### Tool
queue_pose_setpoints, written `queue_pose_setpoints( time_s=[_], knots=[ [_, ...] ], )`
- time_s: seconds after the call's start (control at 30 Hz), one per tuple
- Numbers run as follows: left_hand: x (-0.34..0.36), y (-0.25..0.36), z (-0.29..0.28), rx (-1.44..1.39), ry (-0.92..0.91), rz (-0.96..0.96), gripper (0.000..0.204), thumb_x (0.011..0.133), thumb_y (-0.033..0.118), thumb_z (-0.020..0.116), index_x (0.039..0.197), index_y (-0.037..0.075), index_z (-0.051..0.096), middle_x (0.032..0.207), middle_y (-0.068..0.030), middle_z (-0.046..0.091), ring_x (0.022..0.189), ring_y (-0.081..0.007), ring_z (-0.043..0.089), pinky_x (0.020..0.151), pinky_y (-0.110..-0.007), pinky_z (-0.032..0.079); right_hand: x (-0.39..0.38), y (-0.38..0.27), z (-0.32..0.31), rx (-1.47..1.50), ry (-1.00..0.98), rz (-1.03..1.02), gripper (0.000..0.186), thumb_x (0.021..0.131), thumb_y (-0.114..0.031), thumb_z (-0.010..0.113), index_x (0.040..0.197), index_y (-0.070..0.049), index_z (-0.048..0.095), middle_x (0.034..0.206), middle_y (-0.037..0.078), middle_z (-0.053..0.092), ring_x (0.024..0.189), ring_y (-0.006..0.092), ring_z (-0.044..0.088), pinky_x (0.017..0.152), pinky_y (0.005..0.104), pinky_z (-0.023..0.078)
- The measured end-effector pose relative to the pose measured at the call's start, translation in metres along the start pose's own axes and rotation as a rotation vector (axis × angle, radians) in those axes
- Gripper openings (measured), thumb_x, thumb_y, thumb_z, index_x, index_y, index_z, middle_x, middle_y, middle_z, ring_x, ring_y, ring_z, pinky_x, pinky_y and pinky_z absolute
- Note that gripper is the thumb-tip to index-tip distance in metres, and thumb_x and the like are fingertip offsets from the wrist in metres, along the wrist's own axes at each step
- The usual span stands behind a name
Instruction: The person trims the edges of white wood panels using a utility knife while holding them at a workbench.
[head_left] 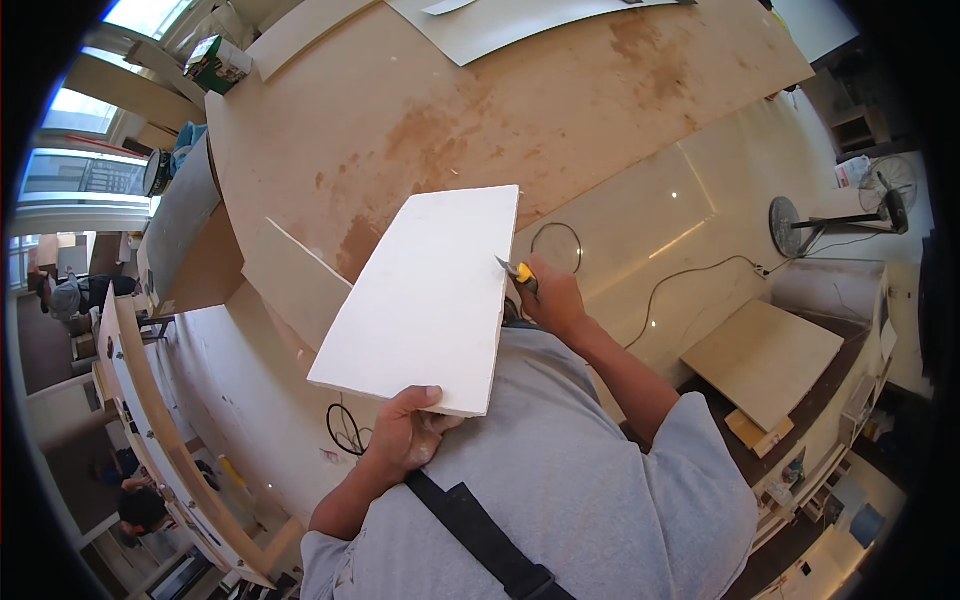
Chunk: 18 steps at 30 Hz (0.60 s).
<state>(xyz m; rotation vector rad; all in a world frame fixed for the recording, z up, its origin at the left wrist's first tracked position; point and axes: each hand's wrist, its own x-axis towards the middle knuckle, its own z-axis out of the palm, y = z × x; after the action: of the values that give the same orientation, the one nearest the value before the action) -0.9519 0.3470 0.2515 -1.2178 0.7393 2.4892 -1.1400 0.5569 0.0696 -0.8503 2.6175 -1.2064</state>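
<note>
A white rectangular board (415,290) is tilted in front of me, over the person's grey shirt and the near part of a stained brown work table (560,110). My left hand (405,435) grips its lower edge, thumb on the white face and fingers underneath. My right hand (555,305) is closed on a yellow-and-black utility knife (524,272), whose blade tip is at the board's face near its right edge; whether it touches is unclear. Behind the board, at left, a brown sheet (285,290) with a pale edge is partly hidden.
Pale sheets (540,20) and a green bucket (215,65) are on the table's far side. A fan (880,190), cables (655,290) and a plywood piece (760,360) are at right. Co-workers (70,293) (140,510) are at left, beyond a long wooden panel (160,420).
</note>
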Motion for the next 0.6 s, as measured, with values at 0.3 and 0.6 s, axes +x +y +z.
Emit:
queue_pose_setpoints(
  time_s=[0.3,0.6],
  knots=[
    [-0.015,0.003,0.002,-0.082,-0.022,0.206,0.06,0.085,0.008,0.065,0.141,-0.005,0.047,0.129,-0.0157,0.066,0.116,-0.0347,0.07,0.096,-0.045,0.062,0.023,0.118,-0.016,-0.343,0.084,0.507,0.028,0.099,-0.031,0.066,0.098,-0.004,0.064,0.079,0.025,0.069,0.079,0.0503,0.067,0.065,0.0567,0.052],
    [-0.008,0.013,0.003,0.006,0.017,-0.005,0.058,0.087,0.011,0.066,0.138,-0.01,0.048,0.125,-0.021,0.067,0.11,-0.0333,0.072,0.089,-0.044,0.064,-0.007,-0.017,-0.032,0.063,-0.059,0.074,0.027,0.099,-0.027,0.071,0.098,-0.004,0.058,0.077,0.024,0.066,0.074,0.0479,0.065,0.064,0.0515,0.05]
  ],
)
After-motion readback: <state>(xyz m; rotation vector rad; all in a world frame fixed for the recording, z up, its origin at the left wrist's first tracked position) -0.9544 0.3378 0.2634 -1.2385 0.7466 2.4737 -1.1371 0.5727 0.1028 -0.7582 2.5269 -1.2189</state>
